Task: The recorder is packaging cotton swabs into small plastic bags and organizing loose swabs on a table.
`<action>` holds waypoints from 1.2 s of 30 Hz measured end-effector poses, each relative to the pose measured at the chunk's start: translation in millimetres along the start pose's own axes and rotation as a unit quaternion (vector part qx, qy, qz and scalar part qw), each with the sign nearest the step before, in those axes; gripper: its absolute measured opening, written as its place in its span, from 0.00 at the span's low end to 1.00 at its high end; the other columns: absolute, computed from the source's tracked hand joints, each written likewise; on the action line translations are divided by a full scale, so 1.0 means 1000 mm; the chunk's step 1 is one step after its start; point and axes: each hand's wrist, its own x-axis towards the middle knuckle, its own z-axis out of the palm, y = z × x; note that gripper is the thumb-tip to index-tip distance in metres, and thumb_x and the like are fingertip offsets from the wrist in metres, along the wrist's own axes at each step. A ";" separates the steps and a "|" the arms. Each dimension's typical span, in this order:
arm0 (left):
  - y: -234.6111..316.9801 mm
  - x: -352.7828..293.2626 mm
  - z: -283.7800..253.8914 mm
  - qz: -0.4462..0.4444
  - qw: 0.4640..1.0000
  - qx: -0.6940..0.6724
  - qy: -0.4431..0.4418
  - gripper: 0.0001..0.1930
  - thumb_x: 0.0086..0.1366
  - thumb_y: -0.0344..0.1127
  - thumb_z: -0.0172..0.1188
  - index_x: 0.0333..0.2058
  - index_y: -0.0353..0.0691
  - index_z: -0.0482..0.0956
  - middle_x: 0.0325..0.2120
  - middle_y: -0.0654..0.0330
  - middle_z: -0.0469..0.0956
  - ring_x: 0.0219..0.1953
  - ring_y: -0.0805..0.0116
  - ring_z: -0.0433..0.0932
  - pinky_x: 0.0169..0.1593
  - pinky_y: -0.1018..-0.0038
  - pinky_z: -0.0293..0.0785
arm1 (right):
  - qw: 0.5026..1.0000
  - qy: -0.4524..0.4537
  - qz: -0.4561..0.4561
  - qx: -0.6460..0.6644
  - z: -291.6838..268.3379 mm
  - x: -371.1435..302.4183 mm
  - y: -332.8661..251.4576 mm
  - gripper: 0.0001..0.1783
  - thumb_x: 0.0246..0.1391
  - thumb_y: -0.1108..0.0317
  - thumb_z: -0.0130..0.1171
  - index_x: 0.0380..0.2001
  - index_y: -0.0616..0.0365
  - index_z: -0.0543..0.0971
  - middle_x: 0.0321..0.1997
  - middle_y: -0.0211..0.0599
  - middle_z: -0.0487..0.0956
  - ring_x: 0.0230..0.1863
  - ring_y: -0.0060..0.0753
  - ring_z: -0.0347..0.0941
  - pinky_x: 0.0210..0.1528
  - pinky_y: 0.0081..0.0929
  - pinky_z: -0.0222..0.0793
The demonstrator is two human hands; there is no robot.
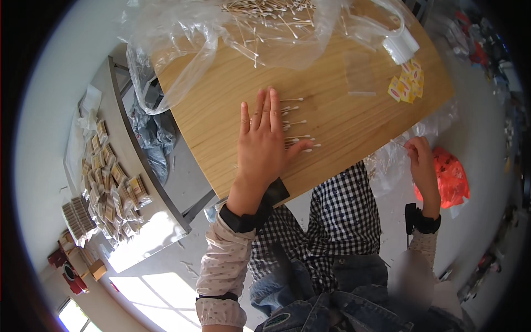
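Note:
My left hand (263, 146) lies flat on the wooden table (310, 72), fingers stretched forward and thumb out to the right. Under and beside it is a row of cotton swabs (298, 122), their white tips showing to the right; the rest of each is hidden by the hand. Off the table's right edge, my right hand (423, 160) is closed in a pinch. A thin pale stick, seemingly a cotton swab (397, 144), pokes out from its fingertips. Below that hand hangs a clear plastic bag (384, 169) with small pale pieces in it.
A large clear bag (182, 33) spills a heap of cotton swabs (271, 8) at the table's far edge. Yellow packets (406, 83), a white roll (400, 47) and a small clear pouch (360, 74) lie at the right. Packed bundles (113, 185) cover a left side table; a red bag (449, 174) is on the right.

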 end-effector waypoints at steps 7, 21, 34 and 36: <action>0.028 -0.037 0.001 -0.060 0.997 0.017 -0.045 0.58 0.55 0.67 0.59 0.67 0.22 0.47 0.68 0.36 0.49 0.72 0.44 0.46 0.71 0.49 0.43 | 0.991 0.054 0.071 -0.100 0.009 -0.017 -0.003 0.08 0.56 0.81 0.53 0.39 0.60 0.74 0.38 0.40 0.72 0.36 0.42 0.72 0.39 0.35 0.68; 0.045 -0.045 0.016 -0.107 0.994 0.027 -0.017 0.58 0.56 0.72 0.54 0.66 0.22 0.50 0.69 0.37 0.47 0.73 0.43 0.44 0.71 0.49 0.42 | 0.938 -0.059 -0.321 0.121 0.106 0.097 -0.172 0.07 0.51 0.77 0.58 0.34 0.59 0.73 0.32 0.39 0.77 0.35 0.42 0.75 0.36 0.35 0.72; 0.044 -0.048 0.015 -0.107 0.994 0.006 -0.005 0.57 0.55 0.69 0.57 0.66 0.22 0.51 0.69 0.37 0.48 0.72 0.44 0.46 0.71 0.50 0.43 | 0.950 -0.019 -0.292 -0.110 0.031 0.079 -0.149 0.07 0.45 0.77 0.56 0.30 0.62 0.70 0.30 0.44 0.76 0.35 0.47 0.76 0.36 0.39 0.72; 0.042 -0.050 0.014 -0.108 0.994 0.001 0.003 0.58 0.54 0.69 0.58 0.66 0.22 0.50 0.69 0.37 0.48 0.73 0.45 0.46 0.71 0.49 0.43 | 0.984 -0.030 -0.165 -0.063 0.008 0.054 -0.114 0.10 0.43 0.80 0.56 0.31 0.61 0.69 0.30 0.43 0.74 0.35 0.48 0.74 0.36 0.40 0.69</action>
